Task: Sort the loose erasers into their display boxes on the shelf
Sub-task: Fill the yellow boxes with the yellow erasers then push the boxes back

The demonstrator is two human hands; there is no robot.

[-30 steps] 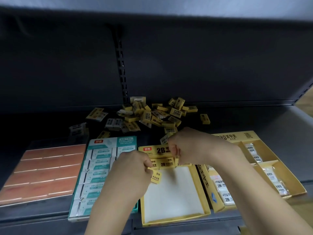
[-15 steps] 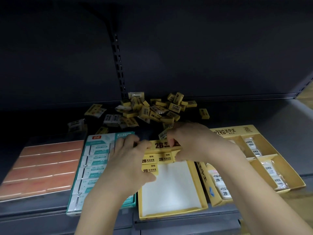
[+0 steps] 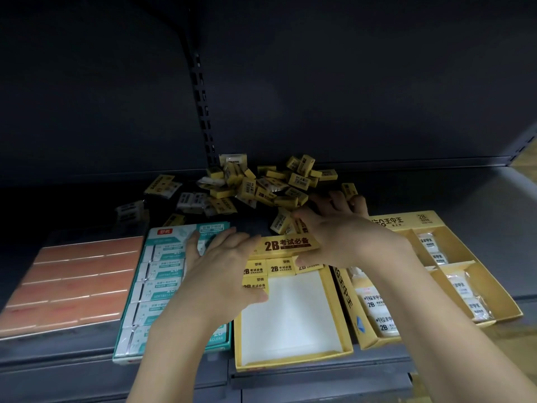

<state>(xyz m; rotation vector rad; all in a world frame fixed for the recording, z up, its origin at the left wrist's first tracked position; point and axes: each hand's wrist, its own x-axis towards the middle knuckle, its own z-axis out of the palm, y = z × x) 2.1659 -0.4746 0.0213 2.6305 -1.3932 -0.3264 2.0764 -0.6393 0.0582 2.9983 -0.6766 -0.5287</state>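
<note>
Right hand [image 3: 345,237], fingers spread, reaches the loose erasers [image 3: 261,187] piled at the shelf's rear; left hand [image 3: 223,271], its grip relaxed, rests on 4 erasers in the yellow display box [image 3: 293,356] at the front edge, where a nudge could skew that row.

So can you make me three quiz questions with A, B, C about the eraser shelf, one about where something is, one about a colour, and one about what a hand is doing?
1. Where is the loose eraser pile?
A. Behind the boxes
B. Inside the teal box
C. On the floor

2. What colour is the middle 2B box?
A. Red
B. Yellow
C. Purple

3. What is the right hand doing?
A. Hanging at the side
B. Holding a pencil
C. Reaching to the pile's edge

Answers: 1 A, the pile lies at the back of the shelf. 2 B, its walls are yellow. 3 C, its fingers touch erasers there.
</note>
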